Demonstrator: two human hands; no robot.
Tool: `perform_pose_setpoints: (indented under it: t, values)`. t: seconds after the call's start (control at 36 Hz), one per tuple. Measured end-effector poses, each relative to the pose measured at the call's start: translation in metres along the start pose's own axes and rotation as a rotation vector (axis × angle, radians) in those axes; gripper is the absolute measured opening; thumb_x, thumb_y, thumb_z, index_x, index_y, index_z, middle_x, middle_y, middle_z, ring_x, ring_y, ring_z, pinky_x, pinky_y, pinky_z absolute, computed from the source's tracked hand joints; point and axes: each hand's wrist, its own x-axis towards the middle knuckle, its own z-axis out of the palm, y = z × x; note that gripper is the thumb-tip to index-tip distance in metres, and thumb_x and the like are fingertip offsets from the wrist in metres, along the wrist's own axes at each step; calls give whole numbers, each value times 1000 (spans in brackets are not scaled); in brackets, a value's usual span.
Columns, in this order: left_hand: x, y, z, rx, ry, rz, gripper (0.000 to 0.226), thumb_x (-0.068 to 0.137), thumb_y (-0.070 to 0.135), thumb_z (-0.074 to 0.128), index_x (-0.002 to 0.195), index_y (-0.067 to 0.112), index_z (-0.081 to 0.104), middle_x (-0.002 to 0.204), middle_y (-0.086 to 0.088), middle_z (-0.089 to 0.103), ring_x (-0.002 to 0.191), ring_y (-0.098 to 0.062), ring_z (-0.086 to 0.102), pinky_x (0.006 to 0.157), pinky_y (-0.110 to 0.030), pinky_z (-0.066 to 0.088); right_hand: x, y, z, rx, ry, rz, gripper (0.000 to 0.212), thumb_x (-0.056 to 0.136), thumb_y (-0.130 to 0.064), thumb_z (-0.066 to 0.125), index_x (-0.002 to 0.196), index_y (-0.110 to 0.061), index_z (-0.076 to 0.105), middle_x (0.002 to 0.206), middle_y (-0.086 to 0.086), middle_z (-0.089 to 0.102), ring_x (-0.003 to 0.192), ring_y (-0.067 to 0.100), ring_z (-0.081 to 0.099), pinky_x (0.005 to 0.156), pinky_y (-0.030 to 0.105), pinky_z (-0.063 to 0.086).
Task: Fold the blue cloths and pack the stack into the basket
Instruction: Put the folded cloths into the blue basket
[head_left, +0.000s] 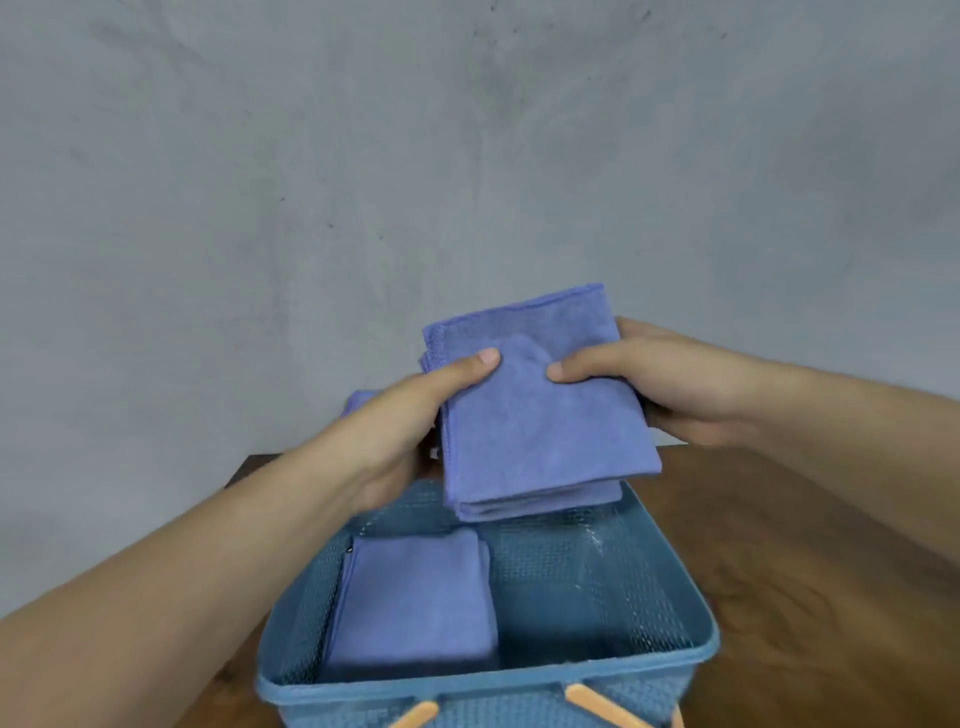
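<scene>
**Folded stack held over the basket**

Head view: a stack of folded blue cloths (540, 415) is gripped by the left hand (405, 415) and right hand (670, 384) above the blue basket (696, 613), where folded cloths (415, 597) already lie left. Lowering into the right side seems required.

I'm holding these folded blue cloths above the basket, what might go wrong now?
The stack of folded blue microfibre cloths, gripped only at its sides by the left hand and right hand, shows layers fanning at its near edge; they may slide apart. It hangs over the far rim of the blue mesh plastic basket and may snag. It could land on the folded blue pile already in the left half.
</scene>
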Motion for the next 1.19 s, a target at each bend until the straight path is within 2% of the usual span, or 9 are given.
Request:
perform_pose_setpoints:
  t: [0.19, 0.33, 0.47, 0.61, 0.75, 0.83, 0.94, 1.03, 1.19]
  values:
    - [-18, -43, 11, 102, -62, -172, 42, 89, 30, 82, 129, 22, 74, 124, -7, 77, 122, -33, 70, 105, -50, 52, -27, 34, 4, -87, -160, 141, 41, 92, -8, 72, 130, -24, 73, 129, 2, 75, 123, 26, 69, 116, 60, 44]
    - [-13, -60, 11, 114, -105, -247, 52, 84, 23, 81, 135, 21, 70, 130, -4, 75, 126, -26, 69, 112, -54, 50, -30, 46, 8, -260, -198, 82, 26, 91, 1, 74, 115, -8, 78, 118, 10, 78, 114, 30, 73, 102, 48, 56]
    - [-13, -68, 15, 123, -119, -303, 38, 98, 11, 72, 134, 21, 70, 128, -2, 76, 123, -22, 70, 111, -51, 52, -23, 53, 9, -454, -171, 148, 56, 69, -37, 94, 116, -21, 69, 109, -3, 79, 105, 19, 76, 98, 49, 59]
    - [-15, -85, 18, 156, -150, -397, 35, 100, 13, 70, 135, 21, 68, 126, -3, 77, 122, -25, 71, 111, -50, 53, -26, 36, 13, -640, -281, 252, 39, 81, -35, 88, 112, -22, 69, 104, -10, 77, 96, 6, 73, 78, 20, 56]
    - [-11, -93, 15, 215, -149, -457, 37, 99, 16, 72, 136, 23, 67, 125, -1, 77, 123, -24, 70, 112, -45, 53, -14, 35, 26, -1027, -354, 271, 41, 74, -61, 83, 92, -26, 70, 90, -11, 73, 88, 16, 70, 84, 36, 58]
    - [-8, -95, 16, 272, -161, -474, 36, 99, 18, 73, 134, 24, 68, 124, 2, 78, 122, -21, 71, 111, -41, 53, -12, 39, 32, -1333, -224, 105, 60, 73, -70, 76, 113, -28, 64, 111, -5, 65, 107, 21, 60, 93, 42, 54]
    - [-5, -97, 15, 276, -159, -479, 38, 98, 18, 75, 135, 22, 67, 124, 2, 78, 119, -18, 72, 106, -38, 56, -23, 30, 43, -1371, -224, -406, 50, 85, -41, 73, 132, -36, 56, 124, -11, 49, 114, 14, 47, 92, 30, 43]
    - [-5, -98, 15, 271, -164, -474, 36, 99, 15, 74, 134, 18, 67, 124, 0, 78, 120, -19, 72, 106, -37, 56, -30, 30, 62, -1433, -427, -337, 44, 86, -37, 74, 125, -41, 53, 112, -8, 45, 98, 16, 51, 75, 34, 40]
    - [-2, -103, 9, 247, -172, -485, 33, 101, 20, 72, 134, 16, 69, 125, -2, 77, 121, -17, 71, 113, -41, 52, -13, 50, 73, -1669, -426, -273, 58, 84, -44, 78, 130, -39, 44, 117, 0, 42, 97, 22, 44, 76, 39, 45]
